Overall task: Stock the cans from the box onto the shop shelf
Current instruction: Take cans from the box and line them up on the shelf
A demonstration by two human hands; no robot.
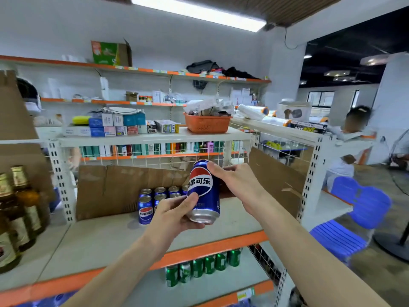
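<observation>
Both my left hand (174,212) and right hand (238,182) hold one blue metal cola can (203,191), just right of the several blue cans (155,198) already stocked on the shelf (99,238).

The held can (204,191) hides part of the rear row of blue cans (164,191). At nine o'clock, amber bottles (13,218) (labels blurred) are cut by the frame edge.

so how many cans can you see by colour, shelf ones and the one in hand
blue cans on the shelf: 7 at least partly visible, some hidden behind the left hand
blue can in hand: 1, held by both hands, right hand near its top
green cans on the lower shelf: 6
total: 14 visible
</observation>
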